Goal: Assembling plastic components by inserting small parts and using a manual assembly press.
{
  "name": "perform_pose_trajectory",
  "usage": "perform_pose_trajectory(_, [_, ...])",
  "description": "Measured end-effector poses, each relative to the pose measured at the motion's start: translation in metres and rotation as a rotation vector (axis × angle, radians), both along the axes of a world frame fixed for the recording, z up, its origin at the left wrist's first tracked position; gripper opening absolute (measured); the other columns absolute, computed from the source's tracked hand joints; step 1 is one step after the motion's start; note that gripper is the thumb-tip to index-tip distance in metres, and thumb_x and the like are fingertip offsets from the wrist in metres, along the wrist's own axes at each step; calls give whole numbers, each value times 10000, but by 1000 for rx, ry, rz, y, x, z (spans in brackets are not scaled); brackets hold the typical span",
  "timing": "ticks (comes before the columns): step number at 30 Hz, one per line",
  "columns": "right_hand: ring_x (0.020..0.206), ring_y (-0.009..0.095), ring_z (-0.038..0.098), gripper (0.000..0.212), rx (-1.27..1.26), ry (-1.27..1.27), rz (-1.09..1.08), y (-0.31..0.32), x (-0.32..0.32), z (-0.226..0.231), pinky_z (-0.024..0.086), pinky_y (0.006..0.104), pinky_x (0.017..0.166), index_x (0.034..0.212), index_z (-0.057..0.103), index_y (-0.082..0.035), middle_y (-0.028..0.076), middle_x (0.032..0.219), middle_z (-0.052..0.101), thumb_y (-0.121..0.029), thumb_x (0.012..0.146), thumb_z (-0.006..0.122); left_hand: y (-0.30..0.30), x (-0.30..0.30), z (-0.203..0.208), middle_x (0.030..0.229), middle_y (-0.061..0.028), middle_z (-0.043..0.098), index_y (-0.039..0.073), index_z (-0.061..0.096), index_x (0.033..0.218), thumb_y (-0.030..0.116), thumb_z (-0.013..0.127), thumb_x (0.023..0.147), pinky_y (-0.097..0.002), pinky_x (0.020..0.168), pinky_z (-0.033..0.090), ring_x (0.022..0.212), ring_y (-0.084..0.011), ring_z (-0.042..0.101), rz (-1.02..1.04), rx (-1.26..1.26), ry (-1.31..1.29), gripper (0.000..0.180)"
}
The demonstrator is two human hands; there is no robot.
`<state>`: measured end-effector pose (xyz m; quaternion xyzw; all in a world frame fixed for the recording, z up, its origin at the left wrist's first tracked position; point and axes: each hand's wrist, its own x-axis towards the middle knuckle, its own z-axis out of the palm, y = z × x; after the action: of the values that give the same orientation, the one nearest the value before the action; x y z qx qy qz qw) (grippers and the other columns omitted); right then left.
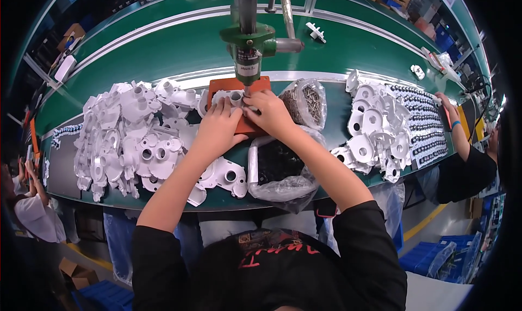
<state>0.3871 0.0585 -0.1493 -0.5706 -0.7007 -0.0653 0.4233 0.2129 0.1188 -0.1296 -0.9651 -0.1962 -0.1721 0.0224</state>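
A white plastic part (235, 98) with a round tube sits on the orange fixture block (259, 83). Over it stands a green spindle machine (247, 44), its thin tip reaching down beside the part. My left hand (220, 127) is closed on the near left side of the part, fingers bent over its top. From the right, my right hand (269, 114) pinches at the part right beside the spindle tip. Whether a small piece is also between these right fingertips is hidden. Just right of that hand lies a clear bag of metal screws (311, 101).
White plastic housings (122, 131) pile up on the left; more white parts (372, 120) lie right. A plastic-lined box (277, 164) of black pieces stands near my forearms. Rows of small dark-topped pieces (427, 120) lie far right, by a co-worker's hand (447, 105).
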Motion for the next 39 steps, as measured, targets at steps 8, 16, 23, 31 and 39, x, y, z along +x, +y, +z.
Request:
perform_pose_trajectory(8, [1126, 315, 484, 423, -90, -197, -77, -23, -12, 4, 362, 421, 955, 1115, 571, 11, 145, 1239, 538, -219, 769, 648, -1, -1, -1, 1229, -295, 493, 19, 485, 1104, 353, 793, 621, -444, 942, 428, 1141, -402, 505, 3, 11, -35, 663])
perform_pose_trajectory(16, [982, 310, 543, 280, -32, -94, -152, -58, 15, 30, 419, 400, 851, 995, 597, -17, 142, 1047, 596, -86, 729, 650, 3, 1, -3, 1247, -294, 481, 34, 484, 1122, 354, 795, 625, -435, 965, 409, 1165, -397, 484, 4, -18, 10, 668])
perform_pose_trajectory(23, [829, 331, 536, 176, -313, -42, -502, -101, 74, 21, 438, 410, 731, 927, 604, -34, 134, 827, 554, -81, 762, 639, 2, -1, 7, 1250, -310, 474, 16, 479, 1134, 383, 775, 648, -446, 976, 395, 1174, -412, 477, 5, -43, 51, 677])
perform_pose_trajectory(31, [703, 316, 581, 82, -212, 13, -475, -100, 77, 16, 464, 387, 633, 856, 647, -35, 133, 788, 582, -83, 798, 613, -5, 0, 0, 1205, -325, 495, -2, 504, 1056, 383, 789, 621, -467, 990, 383, 1157, -428, 483, -35, -24, -14, 648])
perform_pose_trajectory(39, [716, 196, 633, 155, 23, 224, -325, -67, 50, 62, 484, 288, 653, 952, 665, -3, 117, 830, 649, -24, 813, 601, -1, -1, 1, 1245, -298, 482, 20, 496, 1124, 407, 765, 646, -457, 1011, 373, 1194, -410, 461, 13, -21, 64, 671])
